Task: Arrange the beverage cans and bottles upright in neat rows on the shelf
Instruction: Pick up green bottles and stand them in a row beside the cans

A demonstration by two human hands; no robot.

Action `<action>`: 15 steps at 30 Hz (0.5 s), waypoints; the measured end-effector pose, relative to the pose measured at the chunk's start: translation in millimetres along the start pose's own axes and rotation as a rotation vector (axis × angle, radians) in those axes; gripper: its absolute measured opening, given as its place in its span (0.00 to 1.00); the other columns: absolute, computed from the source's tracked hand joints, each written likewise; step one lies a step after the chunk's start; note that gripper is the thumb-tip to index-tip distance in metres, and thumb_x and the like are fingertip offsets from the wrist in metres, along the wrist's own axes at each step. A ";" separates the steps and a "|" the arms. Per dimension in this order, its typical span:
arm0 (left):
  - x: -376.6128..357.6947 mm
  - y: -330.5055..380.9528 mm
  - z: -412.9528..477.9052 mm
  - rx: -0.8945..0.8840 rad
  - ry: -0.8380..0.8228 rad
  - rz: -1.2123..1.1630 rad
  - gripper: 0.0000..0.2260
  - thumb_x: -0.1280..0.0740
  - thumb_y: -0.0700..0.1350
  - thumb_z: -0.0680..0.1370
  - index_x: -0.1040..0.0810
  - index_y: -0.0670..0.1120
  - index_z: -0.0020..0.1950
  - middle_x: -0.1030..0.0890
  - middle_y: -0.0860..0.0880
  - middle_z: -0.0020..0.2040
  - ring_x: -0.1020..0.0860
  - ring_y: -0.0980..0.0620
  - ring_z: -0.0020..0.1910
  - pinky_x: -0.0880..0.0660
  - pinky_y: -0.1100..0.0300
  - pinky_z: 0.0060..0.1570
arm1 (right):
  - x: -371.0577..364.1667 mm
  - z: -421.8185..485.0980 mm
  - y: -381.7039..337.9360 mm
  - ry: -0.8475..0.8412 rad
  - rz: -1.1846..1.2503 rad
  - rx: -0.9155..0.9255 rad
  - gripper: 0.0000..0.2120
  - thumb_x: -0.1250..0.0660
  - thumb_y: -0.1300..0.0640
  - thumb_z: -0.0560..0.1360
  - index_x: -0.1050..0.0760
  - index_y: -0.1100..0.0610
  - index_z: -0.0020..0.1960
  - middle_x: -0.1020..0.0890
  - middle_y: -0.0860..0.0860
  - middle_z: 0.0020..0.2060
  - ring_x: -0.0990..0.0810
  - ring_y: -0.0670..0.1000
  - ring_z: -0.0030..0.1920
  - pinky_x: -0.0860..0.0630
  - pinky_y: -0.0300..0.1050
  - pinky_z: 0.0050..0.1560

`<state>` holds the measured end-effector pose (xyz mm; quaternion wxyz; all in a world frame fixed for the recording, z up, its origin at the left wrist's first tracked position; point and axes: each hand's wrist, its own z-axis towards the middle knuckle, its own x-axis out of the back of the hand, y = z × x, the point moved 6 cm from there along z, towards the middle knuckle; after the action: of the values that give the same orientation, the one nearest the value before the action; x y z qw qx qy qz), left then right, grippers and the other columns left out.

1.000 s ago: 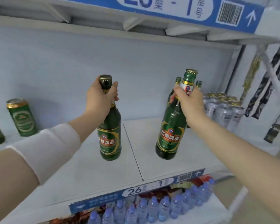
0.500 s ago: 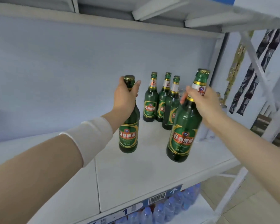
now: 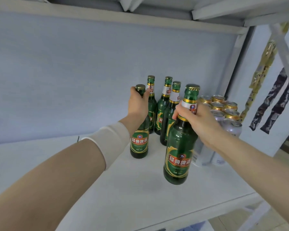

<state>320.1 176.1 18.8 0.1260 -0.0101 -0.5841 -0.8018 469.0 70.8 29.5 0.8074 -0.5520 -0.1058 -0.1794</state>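
My left hand (image 3: 138,104) grips the neck of an upright green beer bottle (image 3: 139,142), whose base looks to touch the white shelf (image 3: 123,197), just in front of three upright green bottles (image 3: 163,110) standing near the back wall. My right hand (image 3: 194,117) grips the neck of a second green bottle (image 3: 179,157), upright, nearer the shelf's front, in front of the right-most standing bottle. Whether its base rests on the shelf I cannot tell. A cluster of several silver cans (image 3: 223,112) with gold tops stands to the right.
The shelf's pale back wall (image 3: 73,72) lies behind the bottles. A white upright post (image 3: 230,64) bounds the shelf on the right, with dark packets (image 3: 274,90) hanging beyond it. The shelf's front edge (image 3: 198,212) runs below the right-hand bottle. Another shelf sits overhead.
Both hands have carried their bottles rightward and deeper along the shelf, closer to the three standing bottles and the cans. The green can seen at the left has left the view.
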 end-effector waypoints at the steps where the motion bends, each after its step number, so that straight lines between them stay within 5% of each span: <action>1: -4.9 1.7 2.6 0.009 0.009 0.003 0.10 0.42 0.50 0.80 0.36 0.44 0.55 0.26 0.47 0.47 0.27 0.50 0.44 0.32 0.57 0.40 | 1.0 4.5 3.2 -0.019 0.011 0.002 0.09 0.38 0.53 0.77 0.25 0.57 0.43 0.20 0.43 0.33 0.22 0.36 0.34 0.29 0.38 0.42; 4: -16.1 3.5 11.4 0.035 0.028 0.009 0.11 0.43 0.49 0.81 0.36 0.42 0.56 0.29 0.50 0.41 0.29 0.51 0.41 0.34 0.60 0.34 | 1.4 17.2 10.6 -0.077 0.051 0.016 0.07 0.37 0.53 0.76 0.27 0.56 0.46 0.20 0.45 0.36 0.22 0.34 0.35 0.27 0.33 0.40; 10: -37.4 -0.4 22.6 0.073 -0.014 0.021 0.16 0.43 0.49 0.81 0.36 0.40 0.62 0.28 0.46 0.48 0.28 0.48 0.46 0.30 0.54 0.46 | 2.0 34.1 20.7 -0.114 0.107 0.002 0.03 0.37 0.53 0.76 0.29 0.52 0.47 0.21 0.46 0.38 0.21 0.37 0.36 0.25 0.30 0.38; 15: -50.3 -2.3 31.6 0.074 -0.014 0.024 0.15 0.43 0.49 0.81 0.36 0.40 0.62 0.30 0.51 0.41 0.29 0.51 0.42 0.31 0.57 0.41 | 6.4 38.7 23.4 -0.151 0.184 0.002 0.02 0.37 0.56 0.76 0.30 0.53 0.48 0.22 0.47 0.38 0.22 0.33 0.34 0.28 0.24 0.34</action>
<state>364.2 216.0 18.4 0.1317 -0.0180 -0.6140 -0.7780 485.4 113.2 26.2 0.8107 -0.5706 -0.1153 -0.0622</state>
